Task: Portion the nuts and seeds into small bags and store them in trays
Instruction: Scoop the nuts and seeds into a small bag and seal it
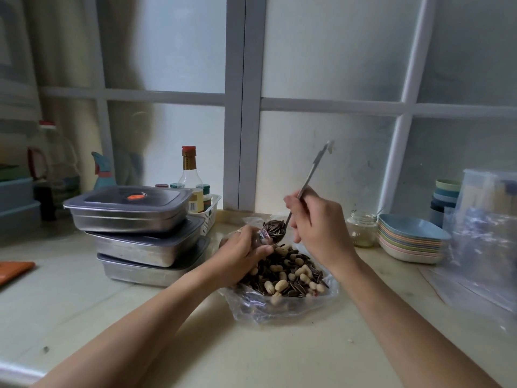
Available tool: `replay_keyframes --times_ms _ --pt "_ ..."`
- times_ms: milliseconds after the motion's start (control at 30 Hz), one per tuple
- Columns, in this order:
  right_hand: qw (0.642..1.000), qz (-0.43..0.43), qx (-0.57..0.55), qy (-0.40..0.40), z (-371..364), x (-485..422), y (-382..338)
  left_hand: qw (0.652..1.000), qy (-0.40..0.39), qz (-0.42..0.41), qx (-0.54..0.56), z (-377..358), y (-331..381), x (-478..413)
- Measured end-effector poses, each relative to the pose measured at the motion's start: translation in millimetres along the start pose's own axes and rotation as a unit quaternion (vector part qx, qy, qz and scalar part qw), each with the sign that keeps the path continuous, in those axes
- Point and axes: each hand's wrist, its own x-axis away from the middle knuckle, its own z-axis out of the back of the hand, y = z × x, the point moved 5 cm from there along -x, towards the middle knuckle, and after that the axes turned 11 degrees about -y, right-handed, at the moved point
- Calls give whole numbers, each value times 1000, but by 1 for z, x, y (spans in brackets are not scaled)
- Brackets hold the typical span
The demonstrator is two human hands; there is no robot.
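Loaded spoon [309, 176] in right hand [316, 228]

No legible text; barcode [192, 206] on yellow bottle [199, 197], red print on small bag [263, 234] too blurred

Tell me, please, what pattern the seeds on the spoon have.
The seeds are dark with pale stripes; head view.

Dark striped seeds [273, 228], pale peanuts [280, 285], red-capped bottle [190, 169], pastel bowls [411, 239]
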Motion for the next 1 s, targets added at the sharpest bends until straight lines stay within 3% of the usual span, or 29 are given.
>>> replay_keyframes --times_ms 233,667,1000 --pt "998 34 31 36 -1 -1 -6 998 39 26 52 0 -4 -4" --pt "997 29 54 55 3 -1 1 999 16 14 42 -2 -6 -6" --pt "993 -101 -6 63 13 -2 18 998 -11 -47 -27 -5 0 -5"
